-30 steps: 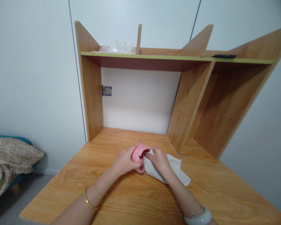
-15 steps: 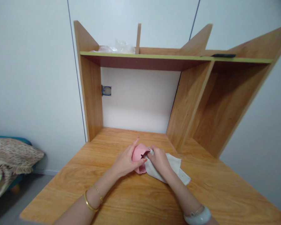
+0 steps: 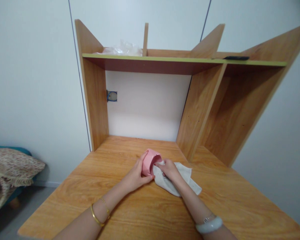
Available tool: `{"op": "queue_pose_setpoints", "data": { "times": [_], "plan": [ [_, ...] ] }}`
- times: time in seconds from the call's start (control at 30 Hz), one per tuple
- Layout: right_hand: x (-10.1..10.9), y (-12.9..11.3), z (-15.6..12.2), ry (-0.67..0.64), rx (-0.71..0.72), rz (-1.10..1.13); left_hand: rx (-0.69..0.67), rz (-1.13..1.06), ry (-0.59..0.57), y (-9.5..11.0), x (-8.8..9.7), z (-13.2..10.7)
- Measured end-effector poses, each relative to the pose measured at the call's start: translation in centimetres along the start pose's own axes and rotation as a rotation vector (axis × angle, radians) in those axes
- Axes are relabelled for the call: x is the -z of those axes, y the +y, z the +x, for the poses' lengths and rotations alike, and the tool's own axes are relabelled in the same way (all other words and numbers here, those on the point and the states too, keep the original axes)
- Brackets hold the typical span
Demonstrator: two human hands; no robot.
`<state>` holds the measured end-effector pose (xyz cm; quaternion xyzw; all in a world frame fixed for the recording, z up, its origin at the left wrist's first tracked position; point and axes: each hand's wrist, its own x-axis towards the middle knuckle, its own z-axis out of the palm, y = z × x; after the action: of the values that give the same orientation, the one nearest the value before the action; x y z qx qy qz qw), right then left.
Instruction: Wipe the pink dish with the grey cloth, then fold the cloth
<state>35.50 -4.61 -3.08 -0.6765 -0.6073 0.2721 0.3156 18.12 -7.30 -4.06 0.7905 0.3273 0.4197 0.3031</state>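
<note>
Cup point(image 3: 147, 164) just turned, inside showing more, prob. easier to reach; L hand point(image 3: 135, 178) grips it, R hand point(image 3: 170, 169) clutches cloth point(image 3: 165, 185) at mouth, off desk's point(image 3: 95, 173) back edge.

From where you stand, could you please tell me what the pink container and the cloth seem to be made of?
The pink container looks like glossy ceramic or plastic, given its bright highlights; I can't tell which. The cloth seems a matte, pale fabric, judging by its soft folds.
</note>
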Motion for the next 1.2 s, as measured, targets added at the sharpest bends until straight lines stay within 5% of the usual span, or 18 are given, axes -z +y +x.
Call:
{"op": "queue_pose_setpoints", "data": {
  "times": [0.3, 0.57, 0.87, 1.2],
  "plan": [
    [0.1, -0.8, -0.2, 0.067, 0.057, -0.304, 0.158, 0.182, 0.019, 1.4, 0.3, 0.2],
    [0.5, -1.2, -1.0, 0.245, 0.189, -0.558, 0.116, 0.204, -0.023, 2.1, 0.2, 0.1],
    [1.1, -1.9, -1.7, 0.325, 0.503, -0.574, 0.106, 0.192, -0.032, 1.8, 0.2, 0.0],
    [0.5, -1.9, -1.9, 0.357, 0.275, -0.494, 0.181, 0.137, 0.020, 2.4, 0.0, 0.2]
  ]
}}
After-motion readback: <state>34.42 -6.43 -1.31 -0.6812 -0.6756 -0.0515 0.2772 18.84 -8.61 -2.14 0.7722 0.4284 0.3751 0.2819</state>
